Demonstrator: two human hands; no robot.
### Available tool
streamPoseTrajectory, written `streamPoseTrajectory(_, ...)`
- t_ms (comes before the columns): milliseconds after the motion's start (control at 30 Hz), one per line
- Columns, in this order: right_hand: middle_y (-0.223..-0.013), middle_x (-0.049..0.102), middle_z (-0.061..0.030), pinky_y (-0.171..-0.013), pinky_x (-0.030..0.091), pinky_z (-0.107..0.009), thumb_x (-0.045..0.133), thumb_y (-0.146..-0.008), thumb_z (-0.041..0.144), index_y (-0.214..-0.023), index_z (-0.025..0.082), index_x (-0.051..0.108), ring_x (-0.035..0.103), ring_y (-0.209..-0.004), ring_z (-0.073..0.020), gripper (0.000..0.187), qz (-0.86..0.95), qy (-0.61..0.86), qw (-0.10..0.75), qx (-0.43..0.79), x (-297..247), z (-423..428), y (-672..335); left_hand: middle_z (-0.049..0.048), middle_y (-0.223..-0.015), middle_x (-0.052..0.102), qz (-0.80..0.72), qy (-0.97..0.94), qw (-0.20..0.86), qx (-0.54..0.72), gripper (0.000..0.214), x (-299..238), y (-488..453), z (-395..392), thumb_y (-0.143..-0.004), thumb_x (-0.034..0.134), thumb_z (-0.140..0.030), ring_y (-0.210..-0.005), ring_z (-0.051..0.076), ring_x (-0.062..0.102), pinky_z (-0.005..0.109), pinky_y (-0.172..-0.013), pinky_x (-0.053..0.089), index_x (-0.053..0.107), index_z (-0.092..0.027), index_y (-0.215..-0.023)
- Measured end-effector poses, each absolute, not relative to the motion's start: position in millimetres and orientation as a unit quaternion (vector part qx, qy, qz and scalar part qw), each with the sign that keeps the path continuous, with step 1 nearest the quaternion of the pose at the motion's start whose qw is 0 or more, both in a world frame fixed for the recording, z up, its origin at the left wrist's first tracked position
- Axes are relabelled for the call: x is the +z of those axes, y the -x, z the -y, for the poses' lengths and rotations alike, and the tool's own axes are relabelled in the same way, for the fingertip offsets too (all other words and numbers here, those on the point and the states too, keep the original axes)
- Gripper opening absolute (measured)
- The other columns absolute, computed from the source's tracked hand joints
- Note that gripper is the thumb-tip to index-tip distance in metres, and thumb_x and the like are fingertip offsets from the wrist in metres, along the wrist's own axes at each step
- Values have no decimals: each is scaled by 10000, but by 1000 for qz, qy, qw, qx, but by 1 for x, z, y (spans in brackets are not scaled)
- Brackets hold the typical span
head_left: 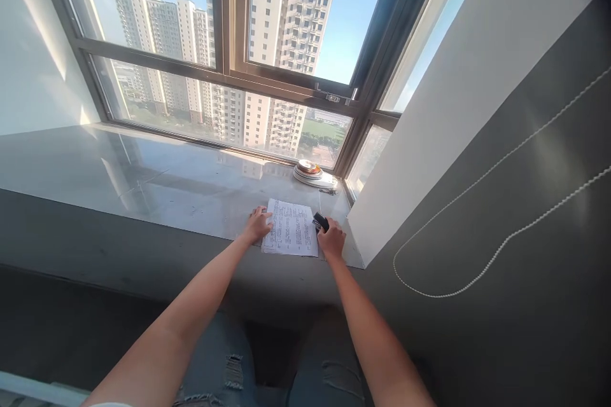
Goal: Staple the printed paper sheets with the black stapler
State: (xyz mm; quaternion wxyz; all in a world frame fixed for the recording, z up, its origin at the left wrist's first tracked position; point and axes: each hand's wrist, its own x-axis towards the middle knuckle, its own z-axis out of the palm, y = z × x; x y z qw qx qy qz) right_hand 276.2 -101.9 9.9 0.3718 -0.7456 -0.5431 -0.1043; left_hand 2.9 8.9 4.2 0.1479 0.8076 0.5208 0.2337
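Observation:
Printed sheets of paper lie in a stack on the window sill, their lower edge at the sill's front edge. My left hand is at the stack's left side, its fingers bent over the edge and gripping it. In my right hand is a black stapler, its front end at the right edge of the sheets. The fingers wrap round the stapler's rear part and hide it. Whether the sheets sit between its jaws is too small to tell.
Beyond the sheets, a pile of round plates or coils stands in the sill's corner by the window frame. A white wall rises close on the right, and a beaded cord hangs there. The glossy sill stretches left.

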Motion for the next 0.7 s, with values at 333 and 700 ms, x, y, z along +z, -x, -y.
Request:
streamPoseTrajectory(333, -1143, 650, -186, -852, 533, -436, 420, -1020, 478, -1365, 191, 596, 623, -1069, -342, 482, 568, 645, 503, -89, 25, 113, -214, 118, -1344, 572, -502, -825, 134, 222, 405, 10, -2, -4, -960, 537, -384, -1304, 300, 491, 448, -1093, 379, 673, -261, -1320)
streamPoseTrajectory(700, -1131, 703, -120, -890, 540, -396, 509, -981, 452, -1221, 220, 678, 662, -1052, -288, 374, 632, 607, 480, 37, 7, 73, -193, 95, -1379, 602, -510, -822, 124, 221, 350, 12, -1, -5, -999, 463, -302, -1298, 265, 508, 422, -1060, 406, 689, -275, -1265)
